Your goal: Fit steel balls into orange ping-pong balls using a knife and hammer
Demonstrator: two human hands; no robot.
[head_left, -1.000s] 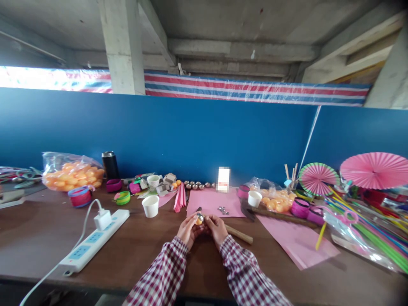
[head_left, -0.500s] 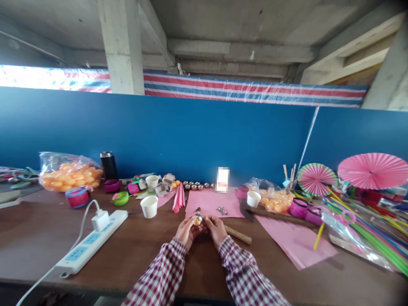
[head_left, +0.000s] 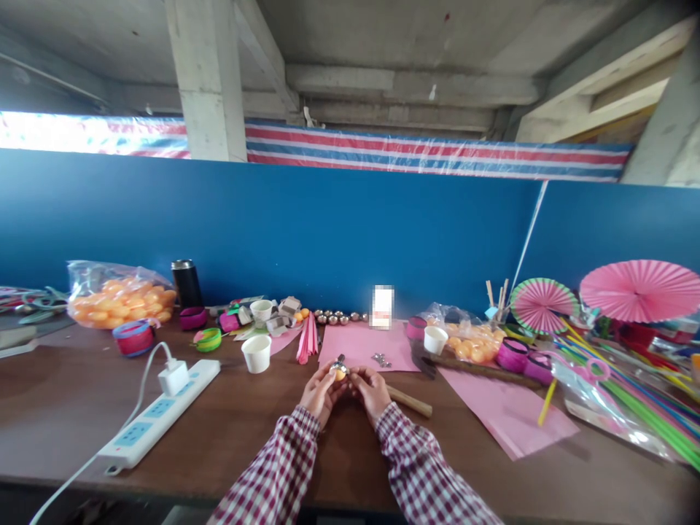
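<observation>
My left hand (head_left: pixel 318 395) grips an orange ball (head_left: pixel 339 374) partly covered in shiny silver pieces. Close against the ball's right side is my right hand (head_left: pixel 370 392), its fingers pinched together; what they hold, if anything, is too small to make out. Several small silver pieces (head_left: pixel 381 360) lie on a pink sheet (head_left: pixel 350 343) just beyond my hands. Under my right hand a hammer's wooden handle (head_left: pixel 410 401) sticks out to the right. Several silver-covered balls (head_left: pixel 335 318) stand in rows behind the sheet.
A power strip (head_left: pixel 158 415) with a white plug lies at left. White paper cups (head_left: pixel 257 354) stand left and right of the pink sheet. Bags of orange balls (head_left: pixel 123 302) sit at both sides. Another hammer (head_left: pixel 486 370) lies at right, near pink paper fans (head_left: pixel 639 292).
The ball has turned slightly in my left hand, with more of its silver side facing up. My right fingers have shifted a little beside it.
</observation>
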